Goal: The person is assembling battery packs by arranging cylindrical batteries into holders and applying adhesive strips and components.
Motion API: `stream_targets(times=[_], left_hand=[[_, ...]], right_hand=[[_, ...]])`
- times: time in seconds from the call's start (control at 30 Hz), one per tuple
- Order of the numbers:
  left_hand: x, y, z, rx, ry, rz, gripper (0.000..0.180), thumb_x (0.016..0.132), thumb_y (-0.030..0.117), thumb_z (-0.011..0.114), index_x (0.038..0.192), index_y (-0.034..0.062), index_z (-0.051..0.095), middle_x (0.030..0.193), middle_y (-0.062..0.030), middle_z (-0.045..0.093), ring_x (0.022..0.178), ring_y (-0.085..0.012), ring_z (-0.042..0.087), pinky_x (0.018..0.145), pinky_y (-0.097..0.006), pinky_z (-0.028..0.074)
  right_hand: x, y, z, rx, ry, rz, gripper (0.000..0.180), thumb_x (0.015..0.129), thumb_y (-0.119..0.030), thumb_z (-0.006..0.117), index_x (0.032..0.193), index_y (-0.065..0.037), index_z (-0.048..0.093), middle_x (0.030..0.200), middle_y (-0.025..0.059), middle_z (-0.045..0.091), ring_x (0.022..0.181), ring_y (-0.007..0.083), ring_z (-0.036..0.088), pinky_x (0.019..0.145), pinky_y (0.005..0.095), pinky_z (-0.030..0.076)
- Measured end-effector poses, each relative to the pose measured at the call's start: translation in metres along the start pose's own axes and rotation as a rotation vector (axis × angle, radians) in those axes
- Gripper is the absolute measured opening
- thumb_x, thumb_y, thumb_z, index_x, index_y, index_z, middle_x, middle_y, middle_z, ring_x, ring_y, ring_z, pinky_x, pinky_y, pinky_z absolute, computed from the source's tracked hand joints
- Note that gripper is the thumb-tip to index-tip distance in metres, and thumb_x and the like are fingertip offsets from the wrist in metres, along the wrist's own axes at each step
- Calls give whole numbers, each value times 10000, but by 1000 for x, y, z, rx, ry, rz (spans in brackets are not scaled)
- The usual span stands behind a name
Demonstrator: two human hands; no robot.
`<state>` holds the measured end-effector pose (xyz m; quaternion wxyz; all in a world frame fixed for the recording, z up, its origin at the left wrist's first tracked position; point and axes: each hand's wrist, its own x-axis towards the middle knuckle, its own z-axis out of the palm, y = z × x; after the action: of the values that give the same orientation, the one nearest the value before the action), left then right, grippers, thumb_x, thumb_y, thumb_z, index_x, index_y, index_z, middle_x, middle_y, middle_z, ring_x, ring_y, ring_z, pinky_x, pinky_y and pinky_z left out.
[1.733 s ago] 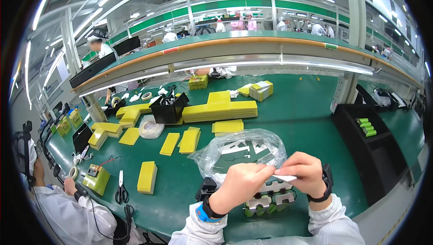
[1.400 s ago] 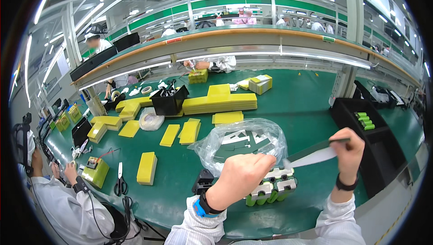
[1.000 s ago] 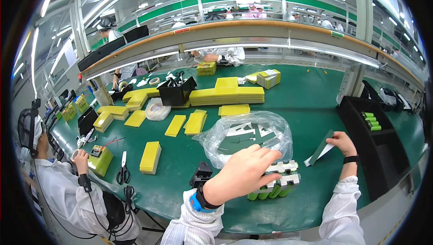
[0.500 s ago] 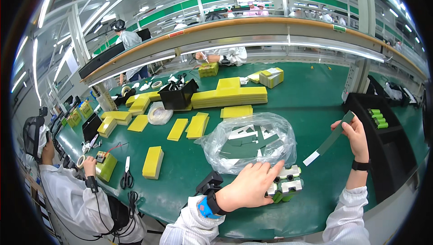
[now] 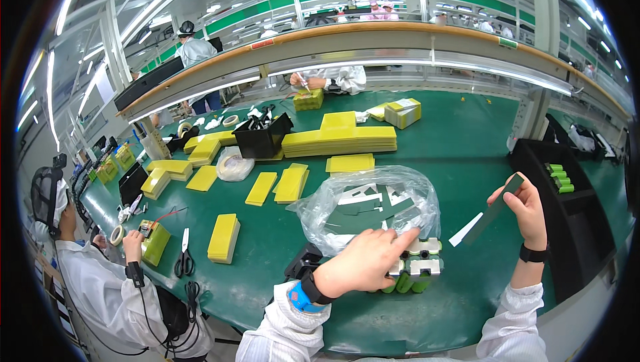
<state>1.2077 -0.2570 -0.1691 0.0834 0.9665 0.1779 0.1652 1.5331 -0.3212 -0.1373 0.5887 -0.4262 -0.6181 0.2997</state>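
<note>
Dark green flat strip (image 5: 492,217), white at its lower-left end, slants in my right hand (image 5: 527,210), pinched between thumb and fingers, and I see it just right of the block of green cylindrical cells with silver metal plates (image 5: 425,267) that sits on the green tabletop (image 5: 460,312). My left hand (image 5: 360,262), well apart from the right, lies over the block's left side, fingers extended, though I cannot tell whether it grips. Beyond the block I have a clear plastic bag (image 5: 313,217) holding loose dark green and white pieces (image 5: 363,221).
</note>
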Motion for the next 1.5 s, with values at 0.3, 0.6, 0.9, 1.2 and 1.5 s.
stream_targets(times=[0.3, 0.6, 0.9, 1.2, 1.5], left_hand=[[-1, -21, -15, -31, -60, -185, 976, 568, 172, 840, 1412, 136, 351, 1038, -146, 589, 1006, -336, 578, 835, -427, 452], [5, 12, -26, -275, 344, 62, 474, 812, 219, 734, 1213, 42, 553, 1183, -149, 581, 1092, -299, 561, 921, -386, 452], [4, 22, -17, -575, 381, 6, 138, 888, 115, 641, 938, 6, 571, 768, -91, 597, 633, -192, 578, 556, -301, 449], [3, 25, -21, -698, 387, -63, 57, 894, 44, 607, 926, 0, 592, 765, -52, 646, 710, -134, 646, 634, -251, 481], [3, 26, -21, -768, 394, -41, 61, 920, 30, 555, 919, -24, 583, 785, -71, 677, 676, -116, 645, 607, -236, 499]], right_hand=[[-6, -6, 29, 133, 45, -95, 79, 899, -49, 576, 949, -27, 519, 829, 102, 659, 787, 186, 656, 754, 320, 524], [-30, -8, 107, 143, -133, 135, 332, 963, -19, 469, 1292, 15, 441, 1006, 42, 563, 685, 79, 525, 612, 220, 452], [-30, -16, 124, -434, -136, -318, 547, 759, -65, 740, 1279, -65, 570, 820, 79, 537, 681, 192, 516, 612, 283, 438], [-31, -15, 126, -496, -112, -402, 543, 743, -71, 757, 1263, -106, 605, 847, 82, 599, 647, 187, 567, 561, 283, 474], [-35, -16, 131, -576, -18, -483, 442, 738, -59, 752, 1165, -146, 678, 898, 73, 649, 673, 186, 641, 568, 275, 523]])
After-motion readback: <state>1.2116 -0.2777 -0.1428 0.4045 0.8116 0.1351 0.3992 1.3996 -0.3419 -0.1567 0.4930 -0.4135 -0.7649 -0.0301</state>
